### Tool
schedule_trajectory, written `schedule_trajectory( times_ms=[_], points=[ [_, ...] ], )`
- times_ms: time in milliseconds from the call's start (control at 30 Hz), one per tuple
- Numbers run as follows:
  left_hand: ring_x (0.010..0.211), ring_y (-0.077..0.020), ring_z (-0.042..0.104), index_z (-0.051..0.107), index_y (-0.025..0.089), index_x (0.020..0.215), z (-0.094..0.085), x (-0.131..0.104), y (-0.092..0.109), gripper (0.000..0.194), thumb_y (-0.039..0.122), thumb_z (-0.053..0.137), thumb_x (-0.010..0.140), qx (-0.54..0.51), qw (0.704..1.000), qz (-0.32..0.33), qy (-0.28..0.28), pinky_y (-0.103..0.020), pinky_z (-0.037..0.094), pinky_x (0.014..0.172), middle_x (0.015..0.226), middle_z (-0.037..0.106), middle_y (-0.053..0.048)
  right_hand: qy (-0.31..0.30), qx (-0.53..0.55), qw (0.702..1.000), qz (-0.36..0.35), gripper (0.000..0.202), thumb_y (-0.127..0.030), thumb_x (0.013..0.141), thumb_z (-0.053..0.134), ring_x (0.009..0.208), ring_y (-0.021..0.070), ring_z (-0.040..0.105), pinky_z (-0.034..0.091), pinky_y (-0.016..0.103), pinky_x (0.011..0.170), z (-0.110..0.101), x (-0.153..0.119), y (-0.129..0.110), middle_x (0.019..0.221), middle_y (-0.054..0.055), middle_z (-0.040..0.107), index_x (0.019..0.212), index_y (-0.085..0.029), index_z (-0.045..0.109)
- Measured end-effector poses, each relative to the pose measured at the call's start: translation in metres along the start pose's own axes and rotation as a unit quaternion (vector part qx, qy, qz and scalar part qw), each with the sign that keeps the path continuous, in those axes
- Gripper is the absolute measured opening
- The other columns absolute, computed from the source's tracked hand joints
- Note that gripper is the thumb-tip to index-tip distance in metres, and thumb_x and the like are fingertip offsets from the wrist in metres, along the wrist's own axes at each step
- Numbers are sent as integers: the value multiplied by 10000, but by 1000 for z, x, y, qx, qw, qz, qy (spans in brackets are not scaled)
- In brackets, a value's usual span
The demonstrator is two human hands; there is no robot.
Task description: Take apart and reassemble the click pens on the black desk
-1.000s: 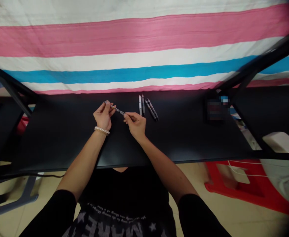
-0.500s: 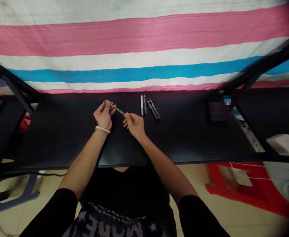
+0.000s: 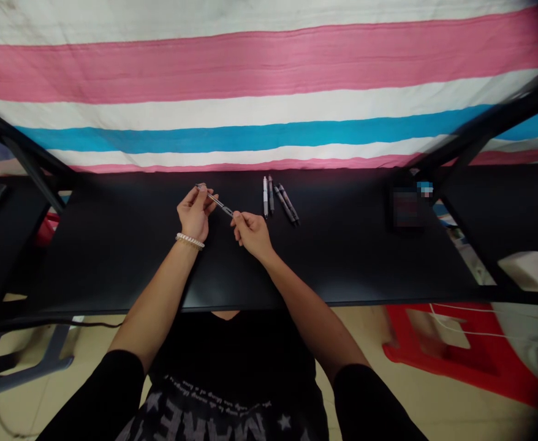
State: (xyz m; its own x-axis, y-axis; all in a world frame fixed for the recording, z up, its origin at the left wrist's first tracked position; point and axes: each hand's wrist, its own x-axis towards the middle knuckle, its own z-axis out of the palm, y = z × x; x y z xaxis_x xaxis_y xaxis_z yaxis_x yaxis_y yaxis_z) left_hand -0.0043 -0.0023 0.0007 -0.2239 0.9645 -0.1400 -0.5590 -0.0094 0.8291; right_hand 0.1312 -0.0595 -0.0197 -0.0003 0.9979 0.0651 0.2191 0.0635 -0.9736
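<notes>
A slim clear-and-grey pen (image 3: pixel 219 203) slants between my hands above the black table. Its upper left end is pinched by my left hand (image 3: pixel 194 211), which wears a white coiled band (image 3: pixel 190 241) at the wrist. Thumb and fingers of my right hand (image 3: pixel 251 234) close on the lower right end, hiding the tip there. Just right of that hand, several pens lie on the table: a white one (image 3: pixel 265 197), a grey one (image 3: pixel 271 195) and dark ones (image 3: pixel 285 205) at a slant.
The black tabletop (image 3: pixel 356 257) runs left to right, with a striped cloth (image 3: pixel 250 67) hanging behind it. A blurred-out dark box (image 3: pixel 407 208) sits at the right. Black metal frames (image 3: pixel 34 162) rise at both sides. A red stool (image 3: pixel 457 349) stands below, right.
Both hands keep hold of the pen, with only slight shifts; my right hand has moved a little right and down. The pens on the table have not moved.
</notes>
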Motion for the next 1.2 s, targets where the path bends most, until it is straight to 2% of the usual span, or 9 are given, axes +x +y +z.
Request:
schedule_trajectory(
  times_ms=[100,200,367,600,667,767,867,1033,1200],
  points=[
    [630,-112,630,675,208,869,2,-2,9,256,452,734,824,-46,997,-47,-44,-275,540,688,738,620,1,-5,-113,992,-55,508,-595,972,419,473,111,515,360,239,503,3,-2,0,523,-17,569,718,-199,611],
    [387,-68,360,611,202,757,5,-6,20,427,591,535,917,-83,989,-107,-65,-228,401,456,513,388,55,-31,-210,973,-94,432,-480,987,452,499,109,484,303,253,530,6,-6,-4,560,-17,564,715,-195,629],
    [353,-76,130,511,208,670,6,-10,29,396,442,400,970,-121,980,-146,-54,-227,143,354,448,184,76,-76,-250,959,-107,377,-425,970,506,494,99,440,248,256,534,6,-10,-10,567,-29,549,700,-194,633],
    [348,-80,176,515,216,712,1,-5,29,307,393,413,941,-115,978,-145,-95,-223,176,365,457,235,73,-71,-267,954,-119,375,-418,956,518,494,98,442,247,253,538,7,-9,-6,558,-31,550,673,-192,615],
    [364,-86,315,539,219,751,0,-2,23,307,441,436,937,-80,981,-140,-107,-223,275,396,484,367,53,-62,-278,951,-123,384,-423,944,528,496,100,452,250,255,539,9,-10,-5,557,-25,562,646,-193,605],
    [702,-163,658,618,199,925,-1,4,5,447,614,453,914,15,986,-112,-121,-274,499,660,802,673,-67,-3,-306,947,-96,405,-432,940,524,496,113,469,254,262,538,8,-8,-3,537,-13,553,614,-198,582],
    [1046,-224,674,645,181,1066,-5,6,-17,473,607,597,865,153,981,-28,-115,-345,487,934,1123,698,-131,82,-358,928,-67,400,-448,923,552,530,138,486,280,272,549,2,-5,0,559,2,544,602,-209,555],
    [1022,-244,679,653,176,1190,-13,0,-29,445,483,656,867,331,917,93,-204,-395,498,944,1182,685,-155,244,-393,879,-114,331,-489,879,608,839,235,566,451,351,777,-19,1,3,850,87,588,700,-212,602],
    [1086,-259,647,658,166,1203,-12,-7,-24,330,299,582,910,475,804,223,-281,-443,489,993,1200,676,-150,335,-403,851,-29,533,-543,834,635,1165,371,471,382,540,993,-59,16,18,1243,215,532,1174,-132,641]
  ],
)
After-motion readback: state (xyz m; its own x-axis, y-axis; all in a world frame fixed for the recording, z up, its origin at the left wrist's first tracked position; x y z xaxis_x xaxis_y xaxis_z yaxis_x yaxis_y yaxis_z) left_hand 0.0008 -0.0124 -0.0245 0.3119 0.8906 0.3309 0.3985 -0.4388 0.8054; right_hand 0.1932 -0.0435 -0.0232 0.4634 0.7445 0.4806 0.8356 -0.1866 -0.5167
